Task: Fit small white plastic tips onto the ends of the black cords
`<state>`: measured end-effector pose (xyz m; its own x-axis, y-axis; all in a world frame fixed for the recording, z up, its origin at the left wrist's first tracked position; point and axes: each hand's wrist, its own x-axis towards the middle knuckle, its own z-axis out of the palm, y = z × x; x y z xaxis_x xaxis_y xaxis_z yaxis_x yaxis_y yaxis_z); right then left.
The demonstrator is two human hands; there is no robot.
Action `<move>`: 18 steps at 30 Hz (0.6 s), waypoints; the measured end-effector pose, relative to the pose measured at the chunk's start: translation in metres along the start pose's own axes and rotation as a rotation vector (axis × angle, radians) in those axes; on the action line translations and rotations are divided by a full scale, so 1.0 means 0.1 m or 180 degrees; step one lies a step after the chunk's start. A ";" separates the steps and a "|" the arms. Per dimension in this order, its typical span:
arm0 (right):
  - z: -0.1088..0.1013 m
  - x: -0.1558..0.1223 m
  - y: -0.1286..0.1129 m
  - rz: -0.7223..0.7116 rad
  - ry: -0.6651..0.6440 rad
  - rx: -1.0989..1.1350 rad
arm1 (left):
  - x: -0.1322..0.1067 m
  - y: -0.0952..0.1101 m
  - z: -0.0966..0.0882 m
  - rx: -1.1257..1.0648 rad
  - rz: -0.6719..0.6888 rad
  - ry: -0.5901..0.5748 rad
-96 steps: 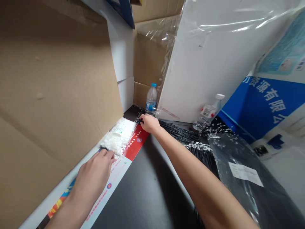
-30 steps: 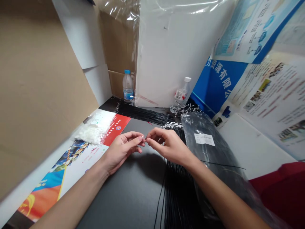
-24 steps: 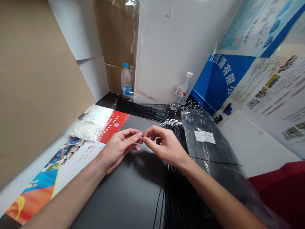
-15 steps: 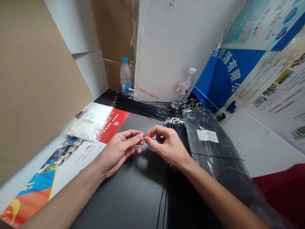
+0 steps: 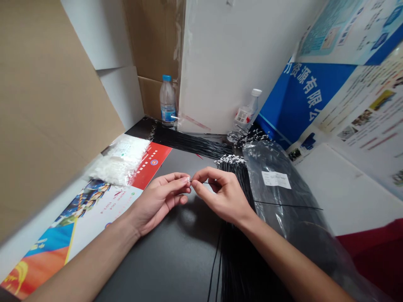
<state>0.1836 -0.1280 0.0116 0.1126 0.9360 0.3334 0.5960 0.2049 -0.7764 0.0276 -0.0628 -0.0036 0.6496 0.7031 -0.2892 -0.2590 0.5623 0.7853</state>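
Between thumb and forefinger, my left hand [image 5: 165, 200] pinches a tiny white connector [image 5: 189, 179]. My right hand [image 5: 222, 193] is closed on a thin black wire [image 5: 288, 205], whose tail runs out past the wrist to the right. The fingertips of both hands almost meet, and the wire's tip is at the connector; whether it sits inside is too small to tell. Beneath my right hand and forearm lies a thick bundle of black wires [image 5: 241, 260], with white connectors [image 5: 231, 159] on its far ends.
A clear bag of small white parts [image 5: 121, 161] lies on a printed sheet [image 5: 154, 157] at left. Another wire bundle [image 5: 192, 140] stretches along the back, near two plastic bottles [image 5: 168, 100]. A large clear plastic bag [image 5: 270, 163] covers the right side. Cardboard [image 5: 56, 105] stands at left.
Both hands hold nearly the same place and pinch. The white connector shows a little more at the left fingertips. The view has shifted slightly.
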 end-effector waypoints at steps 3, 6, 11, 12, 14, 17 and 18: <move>0.00 -0.01 0.02 -0.0083 0.0044 -0.0068 | 0.00 -0.01 -0.01 -0.0055 0.0004 0.0019; 0.00 -0.01 0.01 -0.0138 -0.0004 -0.0170 | 0.00 -0.01 -0.01 -0.0123 0.0003 -0.0003; 0.00 0.00 -0.01 -0.0143 -0.0024 -0.0174 | 0.01 -0.01 -0.01 -0.0249 -0.0065 -0.0019; 0.00 0.00 -0.02 -0.0137 -0.0031 -0.0151 | 0.01 -0.01 0.00 -0.0265 -0.0071 -0.0013; 0.00 -0.01 -0.02 -0.0102 -0.0058 -0.0120 | 0.01 -0.01 0.00 -0.0293 -0.0078 -0.0013; 0.01 -0.02 -0.02 -0.0071 -0.0062 -0.0127 | -0.01 -0.01 0.00 -0.0314 -0.0084 -0.0040; 0.00 -0.02 -0.02 -0.0080 -0.0046 -0.0142 | -0.01 -0.01 0.00 -0.0306 -0.0079 -0.0041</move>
<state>0.1818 -0.1304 0.0123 0.0859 0.9348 0.3445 0.6334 0.2157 -0.7431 0.0275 -0.0642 -0.0040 0.6658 0.6831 -0.3002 -0.3098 0.6191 0.7217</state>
